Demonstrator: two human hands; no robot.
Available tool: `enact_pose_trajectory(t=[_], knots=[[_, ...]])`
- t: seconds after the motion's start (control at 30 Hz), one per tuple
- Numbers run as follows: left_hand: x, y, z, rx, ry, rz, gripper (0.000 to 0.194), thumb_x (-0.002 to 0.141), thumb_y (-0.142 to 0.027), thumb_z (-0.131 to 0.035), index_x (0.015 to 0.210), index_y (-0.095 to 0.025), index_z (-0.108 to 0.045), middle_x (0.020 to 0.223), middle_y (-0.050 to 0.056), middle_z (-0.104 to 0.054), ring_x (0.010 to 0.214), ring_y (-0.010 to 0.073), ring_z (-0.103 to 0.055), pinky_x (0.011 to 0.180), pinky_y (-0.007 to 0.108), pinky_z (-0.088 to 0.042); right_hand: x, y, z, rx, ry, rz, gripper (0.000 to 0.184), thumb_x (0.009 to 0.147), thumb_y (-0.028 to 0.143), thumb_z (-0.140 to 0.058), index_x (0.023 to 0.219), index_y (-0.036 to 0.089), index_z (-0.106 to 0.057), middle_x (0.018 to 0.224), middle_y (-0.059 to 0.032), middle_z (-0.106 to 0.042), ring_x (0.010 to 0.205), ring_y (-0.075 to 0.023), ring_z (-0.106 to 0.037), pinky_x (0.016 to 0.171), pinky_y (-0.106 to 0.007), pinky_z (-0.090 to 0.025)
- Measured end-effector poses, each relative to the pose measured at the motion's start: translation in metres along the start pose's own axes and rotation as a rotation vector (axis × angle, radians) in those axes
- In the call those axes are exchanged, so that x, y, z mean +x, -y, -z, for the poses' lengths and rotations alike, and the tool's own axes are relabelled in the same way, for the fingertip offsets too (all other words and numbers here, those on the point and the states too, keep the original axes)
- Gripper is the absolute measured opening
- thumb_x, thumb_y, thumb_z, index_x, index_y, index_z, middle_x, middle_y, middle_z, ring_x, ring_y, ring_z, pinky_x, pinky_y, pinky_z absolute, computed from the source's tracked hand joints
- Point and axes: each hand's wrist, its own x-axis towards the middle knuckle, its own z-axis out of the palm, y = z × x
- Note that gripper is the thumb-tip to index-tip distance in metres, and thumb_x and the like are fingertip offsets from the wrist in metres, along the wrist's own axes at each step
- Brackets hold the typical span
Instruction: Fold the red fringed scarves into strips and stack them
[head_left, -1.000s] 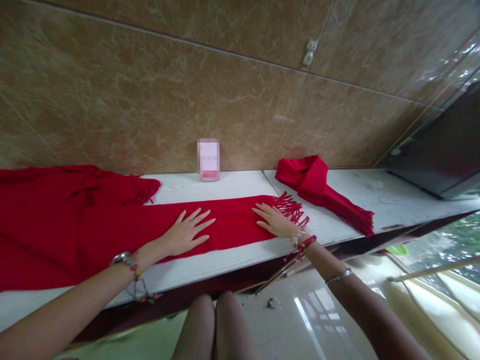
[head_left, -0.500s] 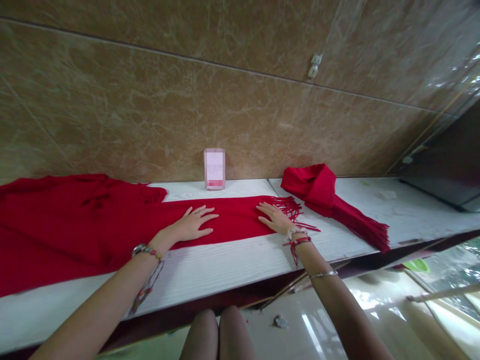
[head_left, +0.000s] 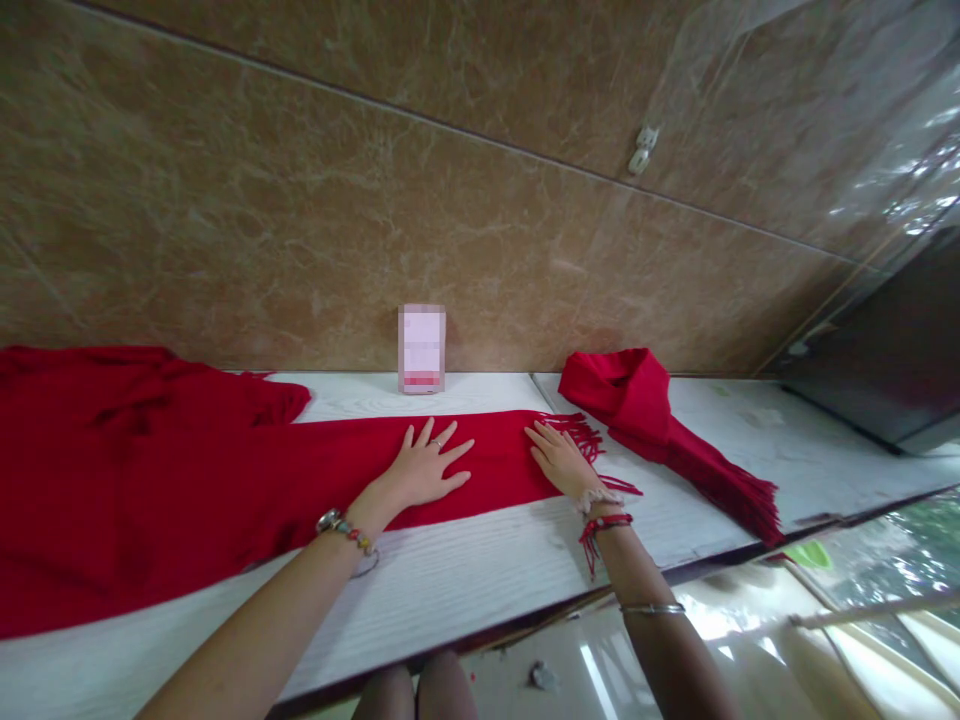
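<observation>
Head view: your left hand (head_left: 427, 470) and right hand (head_left: 561, 462) lie flat and outstretched, gripping nothing, on the red scarf (head_left: 495, 455) along the white countertop (head_left: 465, 580). Far side, before the brown marbled wall (head_left: 300, 230), a pale pink object (head_left: 422, 348) is blurred; leftward, the scarf runs out of frame.

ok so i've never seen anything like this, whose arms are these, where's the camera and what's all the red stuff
No machine here: these are a person's own bare hands, seen by a camera worn on the head, looking forward and down. On a long white surface against a tiled wall lies a red fringed cloth, bunched toward the left. The left hand lies spread on it; the right hand rests near its fringe. Neither grips anything. To the right is a second red piece, a looped scarf. A pale upright object stands by the wall, too blurred to identify.
</observation>
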Motion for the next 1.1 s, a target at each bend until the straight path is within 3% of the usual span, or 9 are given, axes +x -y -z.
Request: enact_pose_trajectory(t=[0.17,0.3,0.43,0.57,0.67,0.77,0.83,1.0,1.1], knots=[[0.001,0.0,-0.005,0.001,-0.042,0.022,0.064,0.078,-0.061,-0.038,0.133,-0.03,-0.03,0.143,0.008,-0.017,0.129,0.0369,-0.008,0.1,0.056,-0.01,0.003,0.031,0.002,0.032,-0.071,0.101,0.044,0.084,0.019,-0.034,0.128,0.016,-0.041,0.136,-0.0114,-0.035,0.128,-0.0222,-0.024,0.103,-0.047,-0.021],[0.001,-0.002,-0.005,0.011,-0.068,0.076,0.078,0.074,-0.063,-0.04,0.135,-0.015,-0.027,0.142,0.014,-0.018,0.13,0.0329,-0.01,0.103,0.049,-0.01,0.005,0.059,-0.002,0.036,0.069,0.176,0.043,0.088,0.027,-0.03,0.131,0.023,-0.036,0.139,-0.0072,-0.032,0.128,-0.0218,-0.024,0.101,-0.048,-0.023],[-0.001,-0.004,-0.001,0.009,-0.03,0.115,0.084,0.072,-0.066,-0.039,0.135,-0.011,-0.027,0.142,0.014,-0.016,0.13,0.0339,-0.008,0.104,0.048,-0.01,0.007,0.026,-0.002,-0.088,0.135,0.049,0.045,0.089,0.026,-0.027,0.133,0.026,-0.031,0.141,-0.005,-0.027,0.128,-0.0242,-0.022,0.099,-0.05,-0.024],[-0.001,-0.004,0.0,0.004,-0.043,0.102,0.084,0.073,-0.066,-0.038,0.135,-0.011,-0.027,0.142,0.015,-0.017,0.129,0.0355,-0.009,0.103,0.05,-0.012,0.012,-0.013,0.003,-0.165,0.049,-0.195,0.047,0.086,0.02,-0.03,0.132,0.023,-0.033,0.137,-0.0104,-0.034,0.125,-0.0285,-0.028,0.095,-0.056,-0.027],[-0.001,-0.003,-0.001,-0.003,-0.056,0.093,0.084,0.073,-0.066,-0.039,0.134,-0.01,-0.029,0.141,0.016,-0.018,0.129,0.0363,-0.011,0.102,0.05,-0.013,0.016,0.002,0.001,-0.093,-0.016,-0.075,0.047,0.087,0.022,-0.03,0.133,0.018,-0.033,0.138,-0.0131,-0.031,0.127,-0.0278,-0.024,0.097,-0.053,-0.027],[-0.001,-0.003,-0.002,-0.007,-0.058,0.095,0.083,0.073,-0.065,-0.04,0.134,-0.01,-0.029,0.141,0.016,-0.019,0.129,0.0358,-0.011,0.102,0.05,-0.014,0.017,0.033,-0.008,-0.009,0.044,0.165,0.045,0.089,0.028,-0.027,0.133,0.02,-0.032,0.14,-0.0088,-0.029,0.129,-0.0239,-0.021,0.1,-0.049,-0.026],[-0.002,-0.003,-0.001,-0.008,-0.061,0.099,0.082,0.074,-0.065,-0.039,0.134,-0.01,-0.03,0.141,0.016,-0.019,0.129,0.0356,-0.011,0.102,0.05,-0.014,0.016,0.04,-0.011,-0.003,0.074,0.215,0.044,0.089,0.029,-0.026,0.132,0.022,-0.034,0.139,-0.0073,-0.031,0.128,-0.0227,-0.023,0.1,-0.049,-0.025],[-0.007,-0.005,0.005,-0.004,-0.073,0.102,0.073,0.076,-0.059,-0.042,0.133,-0.014,-0.032,0.141,0.014,-0.024,0.128,0.0366,-0.014,0.1,0.052,-0.016,0.008,-0.002,0.004,-0.046,-0.047,0.018,0.039,0.084,0.021,-0.036,0.12,0.013,-0.049,0.128,-0.0146,-0.045,0.12,-0.0241,-0.039,0.097,-0.044,-0.033],[-0.012,-0.013,0.012,0.013,-0.13,-0.037,0.058,0.079,-0.05,-0.046,0.126,-0.016,-0.044,0.133,0.013,-0.039,0.124,0.032,-0.029,0.099,0.046,-0.023,-0.01,-0.029,0.022,0.0,-0.139,0.01,0.03,0.08,0.018,-0.041,0.103,0.013,-0.06,0.108,-0.0134,-0.06,0.101,-0.0224,-0.054,0.088,-0.038,-0.042]])
